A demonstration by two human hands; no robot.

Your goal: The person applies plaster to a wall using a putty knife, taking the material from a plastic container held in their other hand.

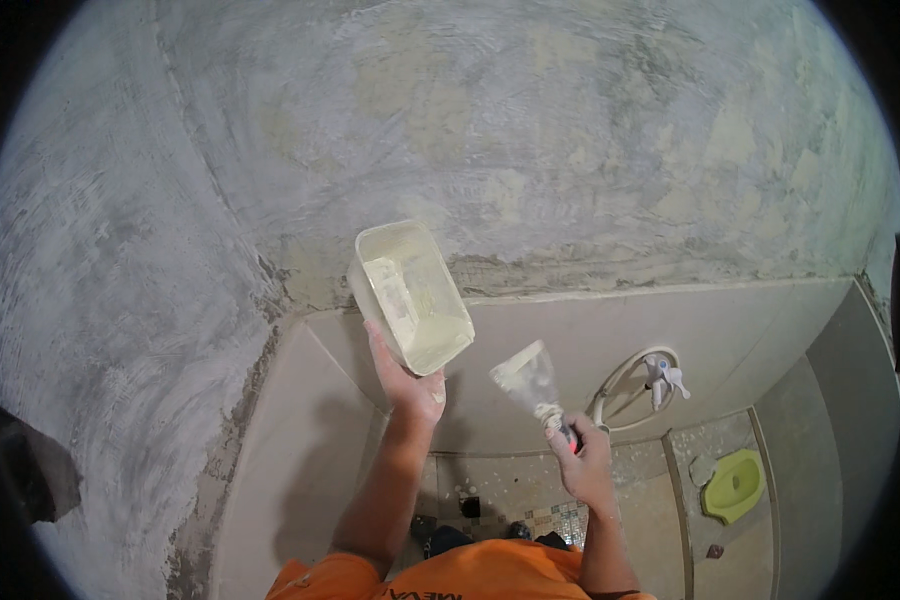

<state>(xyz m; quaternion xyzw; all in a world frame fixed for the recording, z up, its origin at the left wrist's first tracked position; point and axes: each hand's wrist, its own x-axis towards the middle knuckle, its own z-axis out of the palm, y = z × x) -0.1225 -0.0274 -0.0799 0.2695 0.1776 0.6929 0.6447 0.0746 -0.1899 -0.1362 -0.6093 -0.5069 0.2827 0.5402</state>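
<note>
My left hand (pixel 408 392) holds up a pale rectangular plastic tub (pixel 425 320), tilted so its inside shows cream-coloured paste smeared along the bottom and sides. To its right, my right hand (pixel 582 458) grips a putty knife (pixel 525 370) by its dark and red handle. The wide blade points up and left toward the tub, apart from it, with pale paste along its edge.
A patchy skim-coated wall (pixel 590 130) rises over a tiled lower wall (pixel 730 340). A white tap (pixel 663 378) with a looped hose is mounted at the right. Below, a green squat toilet (pixel 732 485) sits on a raised floor. Another rough wall (pixel 110 300) runs along the left.
</note>
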